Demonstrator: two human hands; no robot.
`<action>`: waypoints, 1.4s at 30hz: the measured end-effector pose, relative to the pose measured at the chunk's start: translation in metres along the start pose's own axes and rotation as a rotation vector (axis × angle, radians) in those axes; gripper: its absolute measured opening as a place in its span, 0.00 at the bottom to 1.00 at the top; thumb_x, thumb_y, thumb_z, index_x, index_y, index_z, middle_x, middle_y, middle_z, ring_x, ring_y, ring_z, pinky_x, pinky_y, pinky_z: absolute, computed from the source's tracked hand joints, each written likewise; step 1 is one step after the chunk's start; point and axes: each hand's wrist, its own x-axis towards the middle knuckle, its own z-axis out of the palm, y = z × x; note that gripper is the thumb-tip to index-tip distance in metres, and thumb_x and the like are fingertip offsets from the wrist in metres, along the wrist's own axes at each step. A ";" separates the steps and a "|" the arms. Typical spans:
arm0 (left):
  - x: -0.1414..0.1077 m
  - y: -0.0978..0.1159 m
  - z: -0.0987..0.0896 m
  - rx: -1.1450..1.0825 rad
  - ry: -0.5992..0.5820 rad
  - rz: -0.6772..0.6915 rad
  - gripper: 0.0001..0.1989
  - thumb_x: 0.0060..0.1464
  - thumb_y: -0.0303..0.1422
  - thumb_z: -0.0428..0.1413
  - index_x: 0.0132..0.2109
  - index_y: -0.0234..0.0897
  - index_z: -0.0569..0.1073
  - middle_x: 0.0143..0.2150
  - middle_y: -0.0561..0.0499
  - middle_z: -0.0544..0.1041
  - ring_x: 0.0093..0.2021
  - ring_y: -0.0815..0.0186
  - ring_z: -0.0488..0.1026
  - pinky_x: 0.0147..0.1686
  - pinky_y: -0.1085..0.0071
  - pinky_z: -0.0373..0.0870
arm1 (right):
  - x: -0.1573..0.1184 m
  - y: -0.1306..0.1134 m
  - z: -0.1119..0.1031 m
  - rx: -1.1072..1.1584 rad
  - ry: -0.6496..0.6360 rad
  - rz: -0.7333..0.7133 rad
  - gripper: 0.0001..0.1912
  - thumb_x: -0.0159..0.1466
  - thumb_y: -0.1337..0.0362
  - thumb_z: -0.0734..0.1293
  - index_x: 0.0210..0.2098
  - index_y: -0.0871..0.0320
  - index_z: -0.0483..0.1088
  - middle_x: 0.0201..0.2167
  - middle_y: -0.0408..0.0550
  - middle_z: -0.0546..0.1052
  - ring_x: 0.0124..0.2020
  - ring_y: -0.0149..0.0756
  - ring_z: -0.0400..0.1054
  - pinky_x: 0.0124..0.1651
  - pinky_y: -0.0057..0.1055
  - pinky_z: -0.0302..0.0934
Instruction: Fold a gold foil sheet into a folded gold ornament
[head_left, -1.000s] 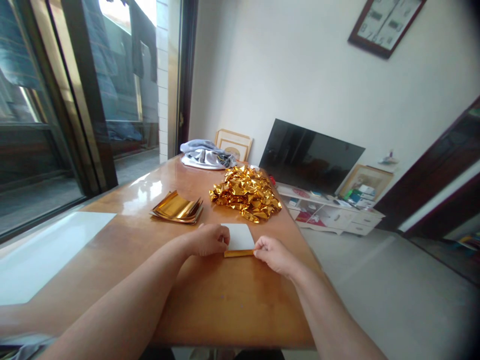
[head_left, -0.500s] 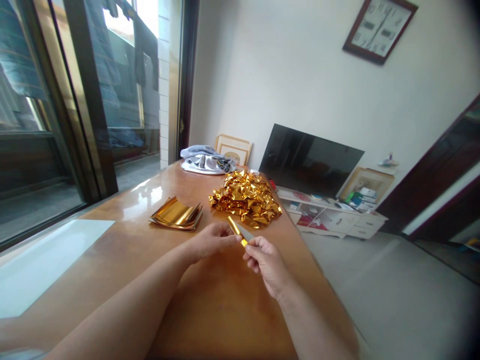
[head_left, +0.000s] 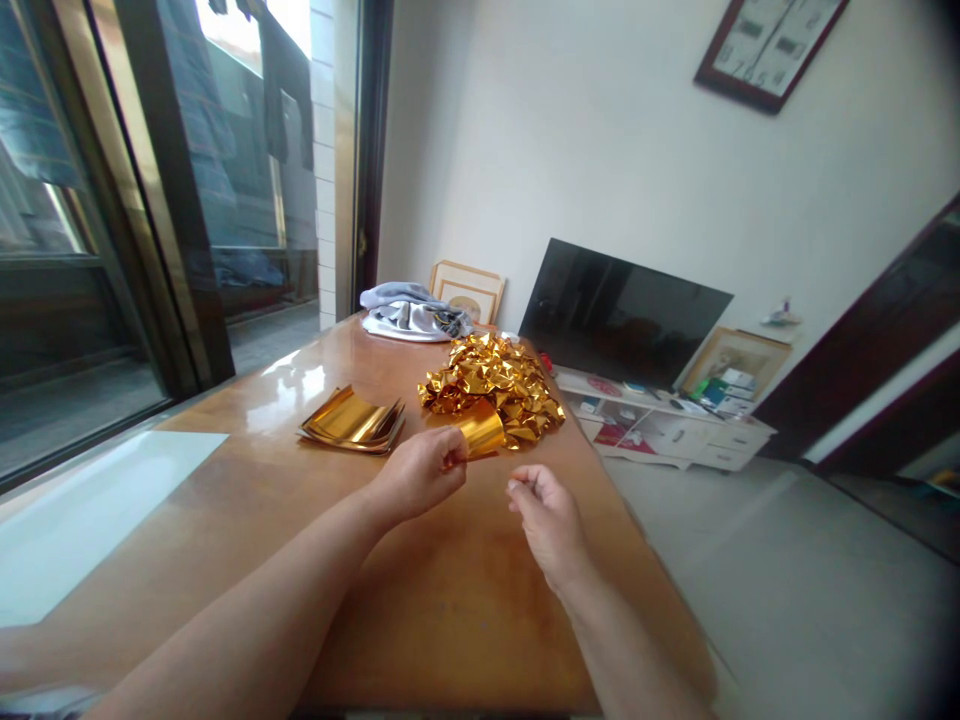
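Note:
My left hand (head_left: 429, 472) grips a sheet of shiny gold foil paper (head_left: 484, 428) by its near edge. The sheet is curved and extends to the right of the fist, in front of the pile. My right hand (head_left: 546, 510) is a little to the right, apart from the sheet, with thumb and forefinger pinched together and nothing visible between them. Beyond both hands lies a heap of folded gold foil pieces (head_left: 495, 378). Left of it rests a stack of flat gold foil sheets (head_left: 352, 418), their edges curling up.
All this is on a glossy brown wooden table (head_left: 450, 620). Light grey-blue cloth (head_left: 412, 312) lies bundled at its far end. A pale sheet (head_left: 112, 510) covers the table's left side. A television (head_left: 622, 310) stands on a white cabinet (head_left: 675, 440) past the right edge.
The foil paper was a narrow roll or fold held by both hands; now it is opened out in my left hand. My right hand has let go and sits slightly apart.

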 end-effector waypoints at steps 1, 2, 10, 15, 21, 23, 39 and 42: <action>0.000 0.003 -0.002 0.069 -0.018 0.039 0.01 0.52 0.28 0.53 0.34 0.38 0.69 0.35 0.51 0.74 0.35 0.65 0.69 0.34 0.71 0.62 | 0.000 0.000 -0.003 -0.083 0.051 -0.085 0.10 0.64 0.58 0.64 0.42 0.56 0.68 0.36 0.48 0.75 0.36 0.37 0.69 0.40 0.33 0.64; -0.001 0.005 -0.003 0.128 -0.039 0.072 0.02 0.52 0.28 0.53 0.34 0.39 0.70 0.35 0.50 0.74 0.36 0.64 0.70 0.35 0.70 0.62 | -0.001 -0.001 -0.006 -0.177 0.094 -0.178 0.10 0.64 0.59 0.64 0.44 0.56 0.69 0.39 0.50 0.75 0.40 0.39 0.69 0.45 0.35 0.64; -0.003 0.009 0.007 0.231 -0.216 0.199 0.04 0.56 0.29 0.53 0.35 0.39 0.74 0.38 0.49 0.76 0.38 0.63 0.72 0.36 0.71 0.62 | -0.010 -0.007 -0.008 -0.774 -0.070 -0.545 0.15 0.63 0.66 0.67 0.50 0.53 0.71 0.48 0.52 0.73 0.51 0.47 0.64 0.55 0.42 0.59; -0.005 0.008 0.013 0.226 -0.307 0.182 0.05 0.55 0.28 0.53 0.34 0.39 0.74 0.38 0.49 0.77 0.37 0.63 0.73 0.34 0.72 0.61 | -0.006 0.001 -0.007 -0.862 -0.206 -0.462 0.05 0.66 0.67 0.65 0.38 0.54 0.73 0.38 0.49 0.74 0.45 0.42 0.65 0.47 0.36 0.60; -0.008 -0.001 0.015 0.181 -0.407 0.089 0.05 0.53 0.30 0.54 0.35 0.40 0.75 0.37 0.50 0.79 0.36 0.63 0.74 0.35 0.72 0.64 | -0.002 0.005 -0.013 -0.806 -0.330 -0.438 0.07 0.67 0.68 0.64 0.38 0.54 0.74 0.36 0.47 0.74 0.41 0.38 0.66 0.44 0.30 0.59; -0.009 -0.006 0.016 0.158 -0.428 0.073 0.05 0.53 0.30 0.54 0.35 0.39 0.75 0.36 0.50 0.79 0.35 0.64 0.74 0.35 0.73 0.64 | 0.001 0.005 -0.015 -0.780 -0.343 -0.421 0.08 0.67 0.68 0.63 0.37 0.54 0.75 0.36 0.47 0.74 0.41 0.37 0.67 0.44 0.30 0.59; -0.004 -0.024 0.012 0.018 -0.438 -0.136 0.09 0.55 0.37 0.52 0.35 0.37 0.74 0.30 0.52 0.76 0.29 0.66 0.71 0.26 0.74 0.59 | 0.033 0.035 -0.006 -0.542 -0.281 -0.073 0.06 0.62 0.60 0.65 0.33 0.55 0.72 0.29 0.43 0.77 0.29 0.32 0.68 0.31 0.25 0.56; -0.003 -0.023 0.010 0.019 -0.445 -0.136 0.09 0.55 0.35 0.52 0.35 0.37 0.75 0.30 0.52 0.77 0.30 0.67 0.70 0.26 0.74 0.59 | 0.034 0.037 -0.005 -0.532 -0.257 -0.045 0.05 0.61 0.60 0.66 0.33 0.55 0.71 0.28 0.42 0.76 0.28 0.32 0.67 0.30 0.25 0.56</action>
